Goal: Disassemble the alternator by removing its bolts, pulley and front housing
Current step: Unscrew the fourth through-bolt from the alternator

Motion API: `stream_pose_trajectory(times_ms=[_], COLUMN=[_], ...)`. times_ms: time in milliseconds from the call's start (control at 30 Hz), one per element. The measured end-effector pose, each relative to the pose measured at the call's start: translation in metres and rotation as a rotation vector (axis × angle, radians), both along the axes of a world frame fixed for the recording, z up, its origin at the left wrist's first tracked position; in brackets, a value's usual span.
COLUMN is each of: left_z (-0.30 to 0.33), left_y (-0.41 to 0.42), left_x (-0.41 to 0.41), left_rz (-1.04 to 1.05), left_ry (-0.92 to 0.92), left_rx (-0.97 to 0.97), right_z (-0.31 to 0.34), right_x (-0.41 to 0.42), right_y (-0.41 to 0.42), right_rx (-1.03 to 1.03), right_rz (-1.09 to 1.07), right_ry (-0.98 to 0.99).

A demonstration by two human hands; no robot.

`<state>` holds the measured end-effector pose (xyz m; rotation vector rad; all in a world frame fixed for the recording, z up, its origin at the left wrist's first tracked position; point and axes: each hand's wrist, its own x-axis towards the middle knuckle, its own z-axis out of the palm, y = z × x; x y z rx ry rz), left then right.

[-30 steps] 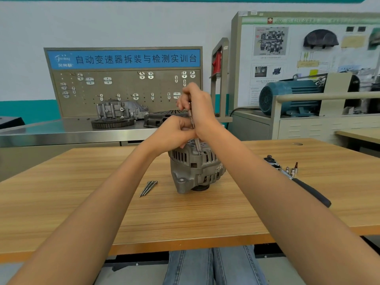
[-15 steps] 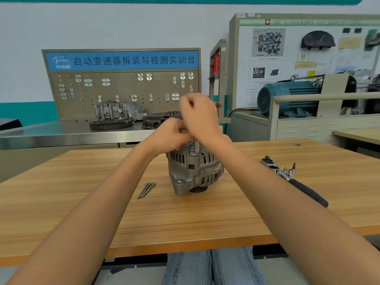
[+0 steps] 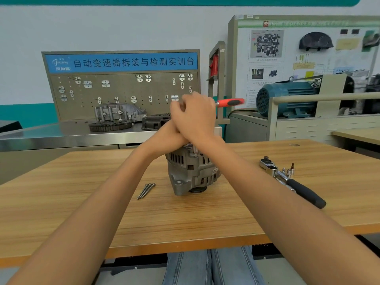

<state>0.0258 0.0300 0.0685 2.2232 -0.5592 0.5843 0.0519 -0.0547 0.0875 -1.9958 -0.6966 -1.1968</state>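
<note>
Landmark: the alternator [image 3: 192, 171] stands on the wooden table [image 3: 61, 202], its pulley end down against the tabletop and its vented housing facing up.
Done so far: three long bolts [image 3: 146, 190] lie loose on the table just left of the alternator, so I judge most of the through-bolts are already out.
In hand now: a slim driver shaft [image 3: 194, 150] stands upright on the top rim of the alternator, which suggests another bolt is being worked loose.
Left to do: the pulley, hidden beneath the alternator, and the front housing both look unseparated; the case shows no open seam.
Right hand [image 3: 195, 118]: directly above the alternator, fingers curled round the red-handled tool [image 3: 230, 102], whose handle sticks out to the right.
Left hand [image 3: 170, 136]: just above the alternator's top, tucked under the right hand; it seems to steady the shaft, but its fingers are hidden and I cannot tell their grip.
Spare tool: a black-handled ratchet [image 3: 287, 179] with small sockets [image 3: 287, 171] lies well to the right of the alternator, untouched.
</note>
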Motion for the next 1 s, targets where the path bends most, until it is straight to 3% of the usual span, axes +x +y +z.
stream_pose_trajectory(times_ms=[67, 133, 200, 300, 367, 467, 500, 533, 600, 733, 800, 900, 1000], left_z=[0.0, 0.0, 0.0, 0.0, 0.0, 0.002, 0.003, 0.002, 0.0, -0.001, -0.001, 0.0, 0.0], left_y=[0.0, -0.001, -0.001, 0.002, 0.003, 0.001, -0.001, -0.004, -0.005, -0.001, 0.001, 0.002, 0.004], left_x=[0.001, 0.001, 0.001, 0.0, 0.001, 0.006, 0.007, 0.007, 0.009, 0.003, 0.001, 0.001, 0.002], left_rz=[0.025, 0.019, -0.001, -0.014, 0.009, 0.098, 0.119, 0.136, 0.172, 0.097, 0.046, 0.047, -0.01], left_ry=[0.076, 0.123, 0.127, 0.131, 0.12, -0.01, -0.044, -0.062, -0.078, -0.071, -0.013, 0.079, 0.111], left_rx=[-0.004, 0.021, 0.014, -0.003, -0.004, 0.021, 0.042, 0.062, 0.092, 0.045, -0.027, -0.011, -0.028], right_z=[0.003, 0.006, 0.01, 0.014, 0.012, -0.004, -0.007, -0.009, -0.008, -0.002, -0.001, 0.005, 0.011], right_x=[0.0, 0.0, 0.001, -0.001, -0.003, 0.002, 0.002, 0.0, 0.001, 0.004, 0.004, 0.006, 0.01], right_y=[-0.005, -0.01, -0.011, -0.012, -0.01, -0.005, -0.004, -0.004, -0.005, -0.004, -0.003, -0.008, -0.015], right_rx=[0.277, 0.471, 0.521, 0.556, 0.463, -0.116, -0.195, -0.206, -0.185, -0.153, -0.035, 0.319, 0.557], right_rz=[0.441, 0.747, 0.872, 0.886, 0.733, -0.133, -0.363, -0.477, -0.46, -0.248, 0.015, 0.626, 0.953], right_ry=[0.196, 0.416, 0.531, 0.579, 0.485, 0.06, 0.0, 0.002, -0.015, -0.058, -0.033, 0.265, 0.511])
